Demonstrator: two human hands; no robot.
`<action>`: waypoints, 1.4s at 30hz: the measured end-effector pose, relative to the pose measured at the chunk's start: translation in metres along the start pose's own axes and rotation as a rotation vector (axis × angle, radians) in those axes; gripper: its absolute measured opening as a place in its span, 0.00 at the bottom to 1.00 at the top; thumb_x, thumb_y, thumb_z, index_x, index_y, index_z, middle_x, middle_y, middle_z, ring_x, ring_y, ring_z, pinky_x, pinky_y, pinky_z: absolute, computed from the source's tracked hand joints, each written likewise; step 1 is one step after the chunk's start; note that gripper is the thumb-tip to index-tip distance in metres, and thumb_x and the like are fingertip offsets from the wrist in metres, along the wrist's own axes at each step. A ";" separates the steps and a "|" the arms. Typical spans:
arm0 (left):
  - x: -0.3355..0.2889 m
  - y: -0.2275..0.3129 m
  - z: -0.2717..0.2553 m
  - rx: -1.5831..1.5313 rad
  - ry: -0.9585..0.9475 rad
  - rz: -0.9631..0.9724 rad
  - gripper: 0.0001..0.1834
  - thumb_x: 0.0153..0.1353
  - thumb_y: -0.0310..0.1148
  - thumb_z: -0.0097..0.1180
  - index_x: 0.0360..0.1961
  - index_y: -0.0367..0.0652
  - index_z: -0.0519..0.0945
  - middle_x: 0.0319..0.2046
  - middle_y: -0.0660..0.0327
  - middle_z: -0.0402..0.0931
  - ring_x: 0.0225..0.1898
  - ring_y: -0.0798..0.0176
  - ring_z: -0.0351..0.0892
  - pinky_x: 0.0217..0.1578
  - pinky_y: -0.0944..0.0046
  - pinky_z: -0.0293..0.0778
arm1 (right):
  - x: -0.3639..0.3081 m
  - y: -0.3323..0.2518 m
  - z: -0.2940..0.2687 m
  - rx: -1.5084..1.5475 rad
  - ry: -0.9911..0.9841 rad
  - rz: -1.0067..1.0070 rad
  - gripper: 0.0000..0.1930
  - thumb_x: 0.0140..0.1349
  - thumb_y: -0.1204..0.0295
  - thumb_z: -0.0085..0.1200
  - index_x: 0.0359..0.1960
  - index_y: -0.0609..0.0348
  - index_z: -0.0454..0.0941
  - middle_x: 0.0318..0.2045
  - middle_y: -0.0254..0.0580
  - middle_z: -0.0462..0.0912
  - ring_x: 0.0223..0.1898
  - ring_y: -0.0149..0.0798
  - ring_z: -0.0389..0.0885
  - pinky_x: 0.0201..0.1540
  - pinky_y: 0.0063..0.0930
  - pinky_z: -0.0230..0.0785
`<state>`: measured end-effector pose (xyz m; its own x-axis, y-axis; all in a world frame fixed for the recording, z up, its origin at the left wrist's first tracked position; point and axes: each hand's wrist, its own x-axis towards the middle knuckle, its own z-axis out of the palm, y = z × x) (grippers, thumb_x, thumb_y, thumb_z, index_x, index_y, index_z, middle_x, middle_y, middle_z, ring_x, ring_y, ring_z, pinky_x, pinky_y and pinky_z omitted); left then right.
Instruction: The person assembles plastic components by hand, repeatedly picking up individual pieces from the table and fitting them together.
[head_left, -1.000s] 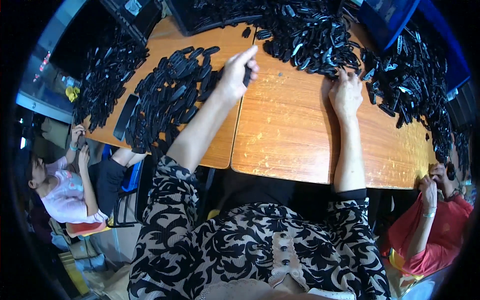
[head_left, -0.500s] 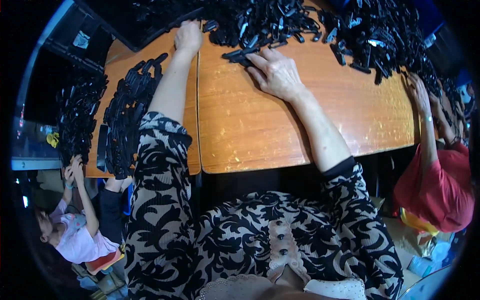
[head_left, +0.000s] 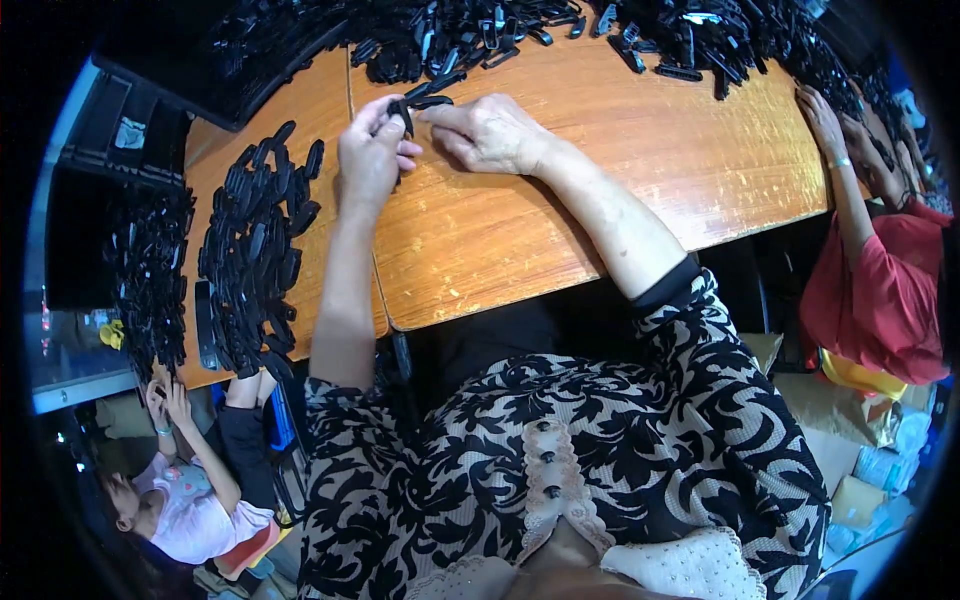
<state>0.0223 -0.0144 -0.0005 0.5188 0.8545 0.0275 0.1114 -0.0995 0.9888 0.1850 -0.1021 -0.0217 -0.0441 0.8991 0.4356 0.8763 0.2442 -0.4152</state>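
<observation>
With the left hand (head_left: 370,160), upper left of centre in the frame, pinching a curved black piece (head_left: 404,118) between thumb and fingers. With the right hand (head_left: 490,138), just right of it, pointing leftward low over the brown tabletop (head_left: 560,220), index finger outstretched beside a second black piece (head_left: 432,102) — impossible to tell whether gripping it or merely touching. Along the upper middle, beyond both hands, a loose heap of black parts (head_left: 420,45). At left, a batch of similar pieces (head_left: 250,240); farther left, a glinting dark pile (head_left: 150,265). At upper right, another heap (head_left: 715,40). At the right edge, a co-worker in red (head_left: 890,300); at lower left — a co-worker in pink (head_left: 195,520).
</observation>
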 end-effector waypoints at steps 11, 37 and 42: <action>-0.005 -0.009 -0.019 0.261 -0.075 0.188 0.14 0.59 0.17 0.54 0.45 0.37 0.83 0.33 0.64 0.83 0.35 0.72 0.79 0.37 0.71 0.74 | 0.002 0.004 -0.009 -0.129 0.004 -0.222 0.20 0.49 0.76 0.61 0.46 0.44 0.84 0.45 0.35 0.79 0.47 0.43 0.76 0.44 0.36 0.75; -0.011 -0.010 -0.014 0.347 -0.187 0.227 0.11 0.59 0.20 0.56 0.43 0.37 0.82 0.32 0.63 0.83 0.35 0.72 0.78 0.38 0.68 0.74 | 0.005 -0.014 -0.021 0.934 -0.285 0.571 0.11 0.67 0.63 0.56 0.31 0.55 0.80 0.19 0.27 0.73 0.20 0.22 0.67 0.21 0.18 0.57; -0.006 -0.018 -0.009 0.346 -0.225 0.398 0.11 0.59 0.18 0.52 0.42 0.34 0.82 0.36 0.58 0.83 0.39 0.65 0.81 0.43 0.65 0.76 | 0.003 -0.010 -0.015 0.862 -0.213 0.563 0.11 0.61 0.60 0.58 0.32 0.52 0.86 0.26 0.32 0.83 0.23 0.24 0.73 0.25 0.18 0.64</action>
<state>0.0091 -0.0132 -0.0175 0.7411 0.5909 0.3188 0.1216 -0.5850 0.8019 0.1835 -0.1077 -0.0043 0.1068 0.9879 -0.1121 0.1618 -0.1286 -0.9784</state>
